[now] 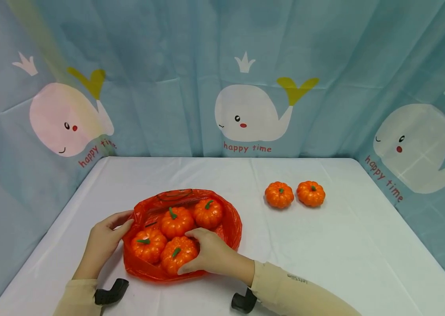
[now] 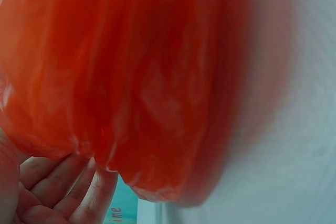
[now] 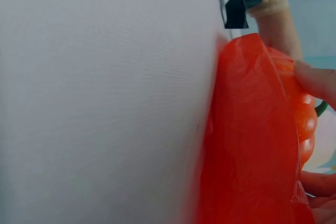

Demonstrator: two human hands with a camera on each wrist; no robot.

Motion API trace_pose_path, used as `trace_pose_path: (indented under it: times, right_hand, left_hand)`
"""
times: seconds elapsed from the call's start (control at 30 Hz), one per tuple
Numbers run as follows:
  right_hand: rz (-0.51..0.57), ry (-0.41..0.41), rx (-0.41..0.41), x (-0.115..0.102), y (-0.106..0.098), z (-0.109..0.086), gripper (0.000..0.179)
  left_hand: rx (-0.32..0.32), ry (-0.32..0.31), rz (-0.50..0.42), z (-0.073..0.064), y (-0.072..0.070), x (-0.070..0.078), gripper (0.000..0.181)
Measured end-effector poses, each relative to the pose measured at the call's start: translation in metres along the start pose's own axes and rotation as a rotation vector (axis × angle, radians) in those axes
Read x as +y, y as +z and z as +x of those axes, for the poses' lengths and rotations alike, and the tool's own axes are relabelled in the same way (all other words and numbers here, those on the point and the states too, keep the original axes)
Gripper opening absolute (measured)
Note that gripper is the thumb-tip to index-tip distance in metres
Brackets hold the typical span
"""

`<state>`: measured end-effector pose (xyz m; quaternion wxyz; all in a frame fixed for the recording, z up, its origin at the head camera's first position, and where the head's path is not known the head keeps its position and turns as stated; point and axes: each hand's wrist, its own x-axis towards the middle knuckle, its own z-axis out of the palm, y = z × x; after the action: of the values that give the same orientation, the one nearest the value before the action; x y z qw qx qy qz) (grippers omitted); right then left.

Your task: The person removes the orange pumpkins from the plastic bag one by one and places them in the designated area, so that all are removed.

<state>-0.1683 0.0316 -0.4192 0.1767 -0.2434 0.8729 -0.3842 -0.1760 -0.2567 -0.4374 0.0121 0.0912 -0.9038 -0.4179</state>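
A red plastic bag (image 1: 233, 221) lies wide open on the white table, its mouth facing up. My left hand (image 1: 105, 235) holds the bag's left rim between thumb and fingers; in the left wrist view the fingers (image 2: 58, 184) reach behind the red plastic. Inside the bag, my right hand (image 1: 216, 254) grips a small orange toy pumpkin (image 1: 176, 259) with a green stem, thumb at its near side and fingers at its far side. Three more pumpkins surround it in the bag: one at left (image 1: 148, 245), one behind (image 1: 177, 221) and one at the back right (image 1: 208, 213).
Two more orange pumpkins, one (image 1: 279, 195) beside the other (image 1: 311, 194), sit at the back right of the white table (image 1: 345, 254). A blue curtain (image 1: 167, 118) printed with whales hangs around the table's back and sides. Black camera mounts (image 1: 112, 292) sit at both wrists.
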Motion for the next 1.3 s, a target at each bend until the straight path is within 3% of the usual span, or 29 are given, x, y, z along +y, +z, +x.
trace_pose_path:
  times: [0.4, 0.8, 1.3]
  right_hand:
    - [0.019, 0.021, 0.015, -0.003, 0.001, -0.001, 0.078]
    - [0.095, 0.028, 0.034, -0.003, -0.001, -0.007, 0.076]
    - [0.211, 0.033, 0.183, -0.003, -0.052, -0.03, 0.08]
  left_hand:
    - [-0.021, -0.022, -0.013, -0.001, 0.0, 0.0, 0.06]
    - [0.007, 0.013, 0.007, -0.001, 0.001, -0.001, 0.057]
    - [0.011, 0.014, 0.011, 0.0, 0.001, -0.001, 0.058]
